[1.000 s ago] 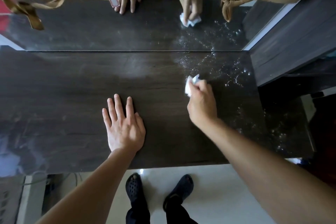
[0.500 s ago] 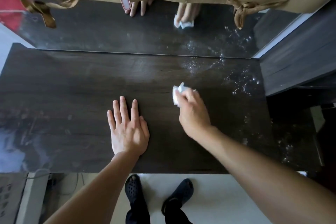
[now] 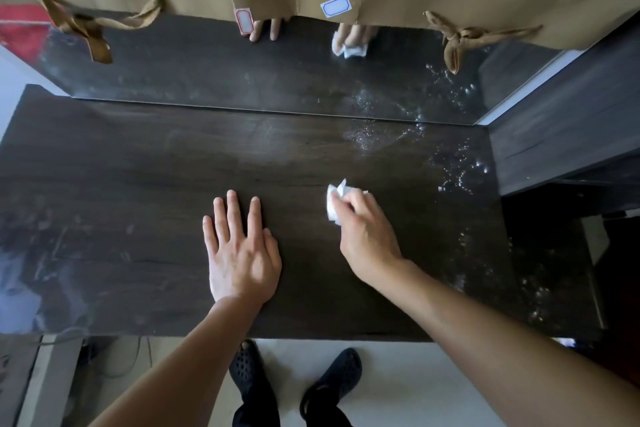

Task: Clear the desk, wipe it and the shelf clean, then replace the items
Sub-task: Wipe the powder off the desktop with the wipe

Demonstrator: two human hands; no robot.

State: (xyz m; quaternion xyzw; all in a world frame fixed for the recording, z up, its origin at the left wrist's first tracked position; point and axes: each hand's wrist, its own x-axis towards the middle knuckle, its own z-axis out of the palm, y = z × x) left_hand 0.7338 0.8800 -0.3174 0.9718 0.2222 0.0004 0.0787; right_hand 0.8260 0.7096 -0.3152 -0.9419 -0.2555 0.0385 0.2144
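While wiping with the tissue (image 3: 334, 199) pinched in the curled fingers of the right hand (image 3: 367, 236), risks mostly a poor finish. Presses the wad on the desk (image 3: 138, 218) just right of centre, well short of the droplets (image 3: 457, 170) scattered toward the right end and back edge. Braces with the left hand (image 3: 239, 253), laid flat near the front edge, fingers straight and slightly spread, holding nothing.

Could soak through fast, being so small a wad, and then only smear water into streaks. Could shred on wet wood and leave lint. Could also push droplets off the right end or into the seam under the mirror (image 3: 207, 80) if swept carelessly. May miss the dull smudges at the left end.

Shows no clean long axis, being crumpled. Looks somewhat longer front to back, with one peaked corner pointing away toward the mirror. Works across a desk running lengthwise left to right.
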